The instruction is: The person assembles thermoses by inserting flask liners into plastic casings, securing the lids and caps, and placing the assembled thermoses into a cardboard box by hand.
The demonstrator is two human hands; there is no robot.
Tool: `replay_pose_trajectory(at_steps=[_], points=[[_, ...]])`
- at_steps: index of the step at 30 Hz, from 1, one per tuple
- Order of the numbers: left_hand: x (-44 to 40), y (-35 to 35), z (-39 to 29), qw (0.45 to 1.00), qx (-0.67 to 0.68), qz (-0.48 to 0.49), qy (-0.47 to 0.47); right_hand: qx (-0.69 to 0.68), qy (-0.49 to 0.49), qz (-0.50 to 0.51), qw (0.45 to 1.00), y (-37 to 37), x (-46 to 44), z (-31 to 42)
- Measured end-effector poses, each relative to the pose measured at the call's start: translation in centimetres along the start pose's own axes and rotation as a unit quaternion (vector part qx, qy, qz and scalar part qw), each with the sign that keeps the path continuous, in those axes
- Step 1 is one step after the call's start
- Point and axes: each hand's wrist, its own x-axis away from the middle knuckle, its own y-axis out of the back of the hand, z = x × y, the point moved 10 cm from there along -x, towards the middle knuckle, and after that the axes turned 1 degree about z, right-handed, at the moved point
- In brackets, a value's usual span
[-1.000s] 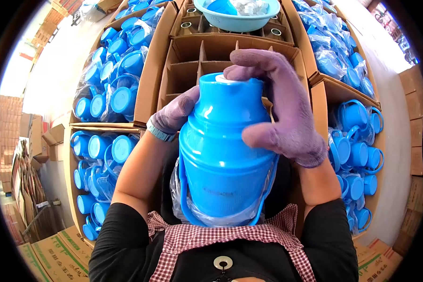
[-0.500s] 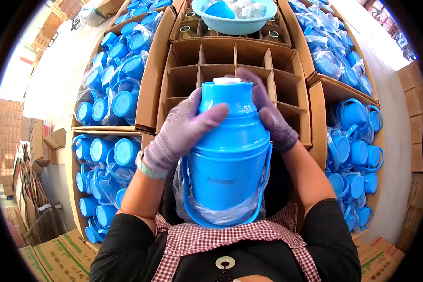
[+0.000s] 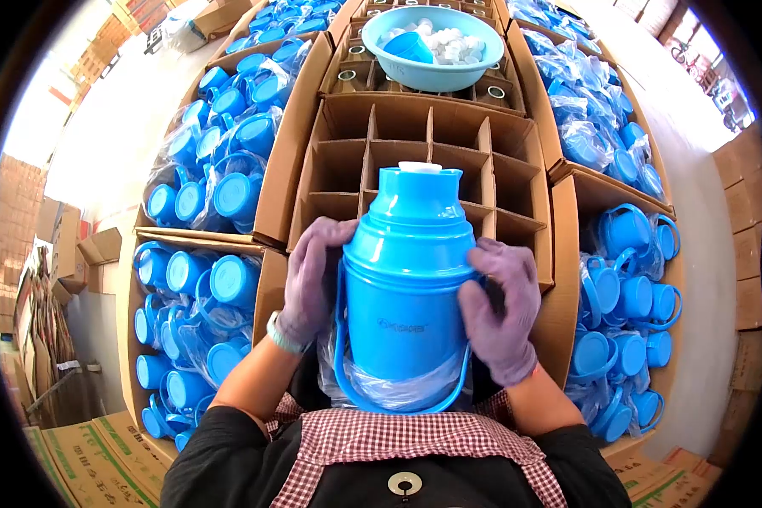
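A blue thermos flask (image 3: 411, 313) with a white stopper (image 3: 420, 168) stands upright in front of my apron. Its carrying handle (image 3: 341, 339) hangs down around the front, and clear plastic film (image 3: 406, 385) wraps its base. My left hand (image 3: 313, 279), in a thin purple glove, is at the flask's left shoulder with its fingertips against or very near it. On the opposite side, my gloved right hand (image 3: 505, 313) has its fingers and thumb apart, the tips by the flask's wall. Neither hand closes round the flask.
Beyond the flask is a divided cardboard carton (image 3: 339, 165). A light-blue basin (image 3: 436, 78) of white stoppers and a blue cup rests on a carton of bottle-like items. Cartons of bagged blue cups (image 3: 237, 199) flank both sides, including cups (image 3: 626, 356) at the right.
Both hands have come down from the flask's neck and upper shoulder to its sides, and spread farther apart. The view has shifted slightly; the flask stays upright.
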Motion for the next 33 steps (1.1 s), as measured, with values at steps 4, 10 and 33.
replay_pose_trajectory(at_steps=[4, 10, 33], points=[[2.3, -4.1, -8.6, 0.939, -0.289, 0.047, -0.181, -0.166, -0.15, 0.017, 0.975, -3.5, 0.4, -8.0], [0.4, -3.9, -8.7, 0.952, -0.242, 0.089, -0.162, -0.227, -0.181, 0.025, 0.957, -3.7, 0.6, -8.8], [-2.6, 0.3, 0.1, 0.997, -0.054, 0.051, 0.01, -0.229, -0.164, -0.021, 0.959, -1.5, 1.1, -4.1]])
